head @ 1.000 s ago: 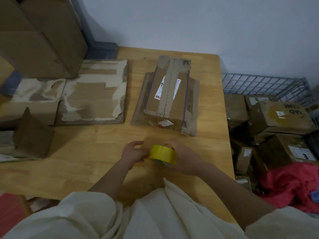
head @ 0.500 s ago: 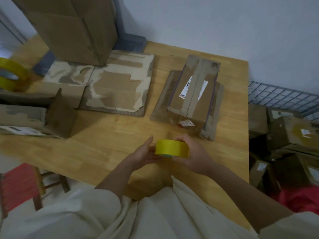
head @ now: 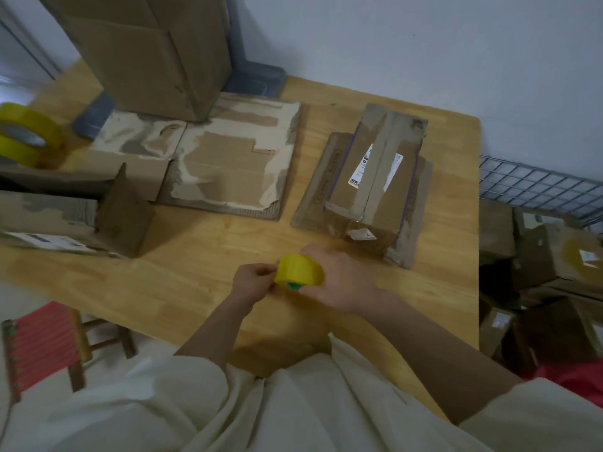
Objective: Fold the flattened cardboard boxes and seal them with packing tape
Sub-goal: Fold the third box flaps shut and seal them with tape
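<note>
While hands [head: 339,278] hold tape [head: 298,270], boxes [head: 375,181] lie beyond.

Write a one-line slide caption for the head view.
Right hand holds a yellow tape roll while left hand picks at its edge, above the wooden table.

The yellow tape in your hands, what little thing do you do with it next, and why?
Probably peel the loose end free. The right hand holds the yellow tape roll above the table while the left hand pinches at its edge, and no strip is pulled out yet. The folded box lies just beyond.
</note>
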